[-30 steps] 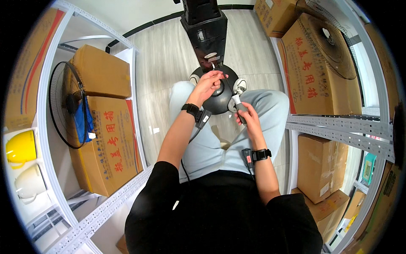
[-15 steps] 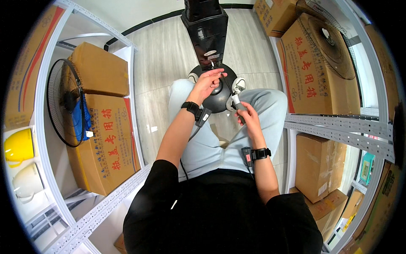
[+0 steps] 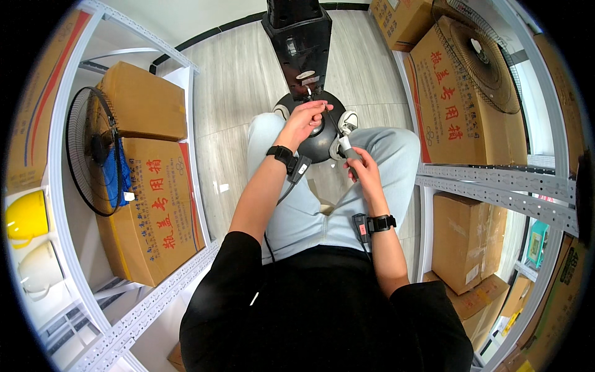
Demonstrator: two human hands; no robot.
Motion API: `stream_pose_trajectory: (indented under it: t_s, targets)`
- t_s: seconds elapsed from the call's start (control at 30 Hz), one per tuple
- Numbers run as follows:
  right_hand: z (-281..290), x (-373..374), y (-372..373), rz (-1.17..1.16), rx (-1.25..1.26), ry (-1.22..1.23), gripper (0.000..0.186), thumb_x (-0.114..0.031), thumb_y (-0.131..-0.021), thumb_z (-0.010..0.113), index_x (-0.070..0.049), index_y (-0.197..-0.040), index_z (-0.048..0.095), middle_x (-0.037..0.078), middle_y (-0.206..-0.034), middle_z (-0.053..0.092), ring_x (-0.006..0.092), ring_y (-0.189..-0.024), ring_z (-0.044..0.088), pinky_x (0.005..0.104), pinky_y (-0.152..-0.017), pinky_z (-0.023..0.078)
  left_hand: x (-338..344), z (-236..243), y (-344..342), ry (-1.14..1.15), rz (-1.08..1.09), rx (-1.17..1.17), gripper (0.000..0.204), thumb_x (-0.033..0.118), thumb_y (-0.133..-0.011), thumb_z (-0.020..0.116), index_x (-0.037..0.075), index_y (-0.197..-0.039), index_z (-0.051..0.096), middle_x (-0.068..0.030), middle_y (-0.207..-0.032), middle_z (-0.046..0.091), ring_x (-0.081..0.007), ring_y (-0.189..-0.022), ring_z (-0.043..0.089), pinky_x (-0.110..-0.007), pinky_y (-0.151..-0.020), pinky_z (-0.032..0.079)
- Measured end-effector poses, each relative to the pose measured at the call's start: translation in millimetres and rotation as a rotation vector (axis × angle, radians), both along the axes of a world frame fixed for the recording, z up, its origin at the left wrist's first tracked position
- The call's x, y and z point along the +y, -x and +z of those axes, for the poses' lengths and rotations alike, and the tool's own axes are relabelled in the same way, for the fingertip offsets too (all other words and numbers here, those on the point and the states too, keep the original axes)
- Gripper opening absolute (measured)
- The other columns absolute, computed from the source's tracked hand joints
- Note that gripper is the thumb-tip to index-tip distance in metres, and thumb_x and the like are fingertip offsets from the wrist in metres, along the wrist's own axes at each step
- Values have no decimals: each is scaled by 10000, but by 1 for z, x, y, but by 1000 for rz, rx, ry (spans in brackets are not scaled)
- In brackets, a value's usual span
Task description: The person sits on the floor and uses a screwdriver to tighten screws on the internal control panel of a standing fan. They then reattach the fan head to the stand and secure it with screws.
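A screwdriver with a grey handle, white collar and thin dark shaft is gripped in my right hand. Its shaft slants up and left, and its tip lies by the fingertips of my left hand. Those left fingers are pinched together; whatever is between them is too small to make out. Just beyond the hands stands a tall glossy black column, with a pale oval spot near its lower end. Under my left hand lies a round black base, between my shoes.
Metal shelves flank me. On the left are cardboard boxes, a round fan grille and yellow and white helmets. To the right, another fan grille leans on a large carton, with more boxes below.
Both hands stay nearly in place. The left fingertips and the screwdriver's tip are still close together. The view has shifted very slightly.
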State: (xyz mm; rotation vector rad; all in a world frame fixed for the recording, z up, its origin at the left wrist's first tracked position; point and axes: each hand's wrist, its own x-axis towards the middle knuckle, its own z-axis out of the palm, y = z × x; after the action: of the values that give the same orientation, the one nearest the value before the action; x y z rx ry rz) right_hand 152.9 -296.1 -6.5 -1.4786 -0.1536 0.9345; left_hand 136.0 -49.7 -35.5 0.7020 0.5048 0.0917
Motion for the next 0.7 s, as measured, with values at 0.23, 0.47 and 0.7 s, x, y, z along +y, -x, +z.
stream_pose_trajectory:
  t_s: [0.23,0.47,0.7]
  targets:
    - [-8,6,-2,-31,-100,133,414,-164,-864,610,-36,-1252,548,35,-825,652,70,-589,550,207,-482,389,1,-7,-7,86,7,12,183,15,-923,532,-32,-1099,542,-138,-1083,632,-42,-566,365,-188,-455,293]
    - [-26,27,-15,-92,-227,228,465,-237,-822,702,-58,-1238,593,59,-838,656,105,-643,634,230,-494,439,3,-20,-22,202,151,18,139,33,-940,508,-25,-1062,541,-141,-1033,628,-47,-554,373,-184,-438,289]
    - [-32,31,-25,-47,-88,167,487,-253,-840,700,-17,-1246,568,100,-1011,604,106,-701,659,228,-489,442,2,-21,-27,250,220,17,105,70,-948,519,-11,-1009,549,-144,-996,642,-56,-542,384,-182,-425,298]
